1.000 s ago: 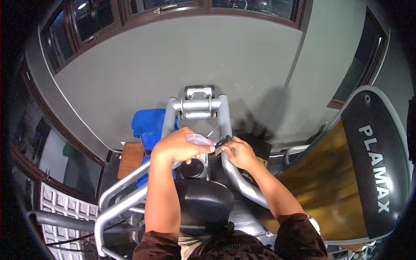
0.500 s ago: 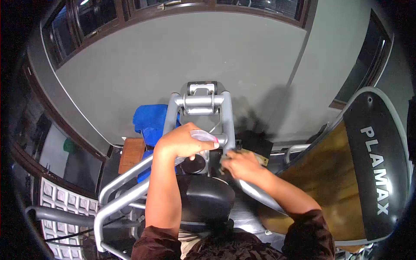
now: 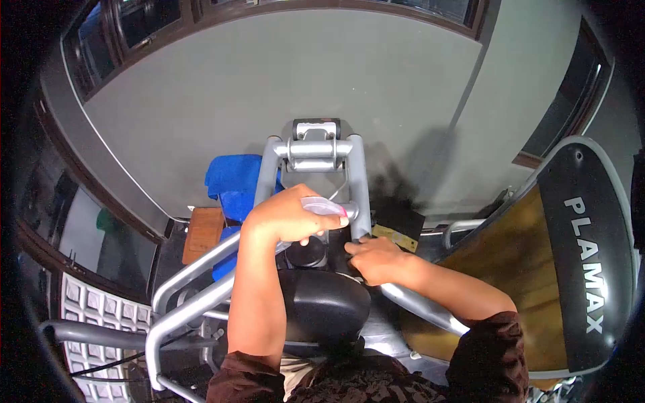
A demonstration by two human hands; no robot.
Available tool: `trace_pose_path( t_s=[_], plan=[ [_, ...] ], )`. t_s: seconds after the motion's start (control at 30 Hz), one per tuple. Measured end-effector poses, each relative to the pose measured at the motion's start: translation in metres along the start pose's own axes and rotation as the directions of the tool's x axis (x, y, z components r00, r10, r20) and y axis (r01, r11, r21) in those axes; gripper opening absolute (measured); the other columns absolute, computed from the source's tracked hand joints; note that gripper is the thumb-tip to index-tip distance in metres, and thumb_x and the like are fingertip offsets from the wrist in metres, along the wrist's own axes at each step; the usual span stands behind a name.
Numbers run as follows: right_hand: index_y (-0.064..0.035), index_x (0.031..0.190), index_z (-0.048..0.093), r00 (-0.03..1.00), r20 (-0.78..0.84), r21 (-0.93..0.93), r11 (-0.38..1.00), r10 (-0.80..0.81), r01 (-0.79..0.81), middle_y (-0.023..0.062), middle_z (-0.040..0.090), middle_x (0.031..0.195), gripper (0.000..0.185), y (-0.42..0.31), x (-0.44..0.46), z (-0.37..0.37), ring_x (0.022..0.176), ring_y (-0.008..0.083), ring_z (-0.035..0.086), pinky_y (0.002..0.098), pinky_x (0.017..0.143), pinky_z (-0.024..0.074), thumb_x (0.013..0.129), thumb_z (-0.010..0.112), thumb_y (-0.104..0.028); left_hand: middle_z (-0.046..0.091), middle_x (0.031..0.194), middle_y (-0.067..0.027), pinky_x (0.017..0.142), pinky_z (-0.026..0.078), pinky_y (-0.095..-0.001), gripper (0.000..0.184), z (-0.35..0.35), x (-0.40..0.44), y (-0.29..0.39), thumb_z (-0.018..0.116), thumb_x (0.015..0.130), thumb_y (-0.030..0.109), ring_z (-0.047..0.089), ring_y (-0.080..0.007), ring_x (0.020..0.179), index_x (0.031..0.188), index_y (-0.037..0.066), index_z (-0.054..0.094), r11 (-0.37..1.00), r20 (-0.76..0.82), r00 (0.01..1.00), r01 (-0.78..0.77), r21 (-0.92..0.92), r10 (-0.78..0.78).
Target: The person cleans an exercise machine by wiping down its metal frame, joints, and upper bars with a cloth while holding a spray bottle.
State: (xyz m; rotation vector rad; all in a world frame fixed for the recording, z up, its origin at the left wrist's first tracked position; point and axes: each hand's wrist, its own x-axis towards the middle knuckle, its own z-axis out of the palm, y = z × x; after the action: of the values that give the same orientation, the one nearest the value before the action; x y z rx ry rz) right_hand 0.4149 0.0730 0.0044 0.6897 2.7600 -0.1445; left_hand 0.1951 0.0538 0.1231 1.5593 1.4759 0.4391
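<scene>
My left hand (image 3: 285,216) is closed around a clear plastic container (image 3: 322,206) with a pink edge, held over the grey metal frame (image 3: 361,176) of a gym machine. Only the container's upper end shows; my palm and fingers cover the rest. Lower and to the right, my right hand (image 3: 379,260) rests by the frame's right tube with its fingers curled. What lies under those fingers is hidden. Below both hands is a black padded seat (image 3: 326,305).
A blue towel (image 3: 235,178) hangs left of the frame, near a brown wooden box (image 3: 203,235). On the right stands a large panel marked PLAMAX (image 3: 583,265). A grey wall (image 3: 282,80) rises behind the machine. A yellow strip (image 3: 395,237) lies beyond my right hand.
My right hand has shifted slightly, and the greyish bit seen at its fingertips before is now covered. My left hand keeps hold of the clear container. The view has moved a little.
</scene>
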Motion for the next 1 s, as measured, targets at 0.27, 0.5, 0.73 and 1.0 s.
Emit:
trace_pose_path(
  t_s=[0.27, 0.5, 0.73, 1.0],
  plan=[
    [-0.0099, 0.097, 0.079, 0.914, -0.087, 0.001, 0.918, 0.396, -0.397, 0.0143, 0.072, 0.111, 0.024, 0.017, 0.043, -0.018, 0.096, 0.0307, 0.075, 0.0454, 0.076, 0.0585, 0.09, 0.06, -0.02, 0.071, 0.076, -0.0037, 0.05, 0.048, -0.0285, 0.033, -0.003, 0.006, -0.01, 0.081, 0.088, 0.033, 0.058, -0.0113, 0.053, 0.107, 0.006, 0.079, 0.999, 0.023, 0.999, -0.033, -0.02, 0.033],
    [-0.0066, 0.097, 0.078, 0.994, -0.001, -0.045, 0.993, 0.107, -0.107, 0.0169, 0.065, 0.122, 0.022, -0.015, -0.005, -0.004, 0.106, 0.0325, 0.07, 0.0469, 0.076, 0.0598, 0.083, 0.064, -0.015, 0.072, 0.076, -0.0054, 0.057, 0.052, -0.0296, 0.042, -0.005, 0.002, -0.006, 0.081, 0.083, 0.042, 0.064, -0.0138, 0.059, 0.108, 0.008, 0.08, 1.0, 0.029, 0.999, -0.016, -0.001, 0.016],
    [-0.0209, 0.105, 0.077, 0.946, -0.197, 0.148, 0.961, 0.259, -0.233, 0.0151, 0.065, 0.118, 0.023, 0.017, -0.007, -0.007, 0.102, 0.0355, 0.07, 0.0502, 0.075, 0.0599, 0.087, 0.064, -0.021, 0.073, 0.077, -0.0058, 0.056, 0.052, -0.0296, 0.042, -0.004, 0.0, -0.005, 0.081, 0.084, 0.041, 0.064, -0.0138, 0.06, 0.107, 0.006, 0.079, 1.0, 0.037, 0.999, -0.005, -0.013, 0.005],
    [-0.0249, 0.112, 0.076, 0.853, -0.465, 0.483, 0.875, 0.236, 0.021, 0.0135, 0.067, 0.112, 0.023, 0.045, -0.011, 0.054, 0.105, 0.035, 0.068, 0.0461, 0.088, 0.0568, 0.091, 0.068, -0.018, 0.073, 0.076, -0.0061, 0.056, 0.051, -0.0295, 0.038, -0.005, 0.001, -0.008, 0.08, 0.085, 0.04, 0.065, -0.0136, 0.06, 0.1, 0.005, 0.079, 1.0, 0.023, 0.999, -0.023, -0.018, 0.024]
  ],
)
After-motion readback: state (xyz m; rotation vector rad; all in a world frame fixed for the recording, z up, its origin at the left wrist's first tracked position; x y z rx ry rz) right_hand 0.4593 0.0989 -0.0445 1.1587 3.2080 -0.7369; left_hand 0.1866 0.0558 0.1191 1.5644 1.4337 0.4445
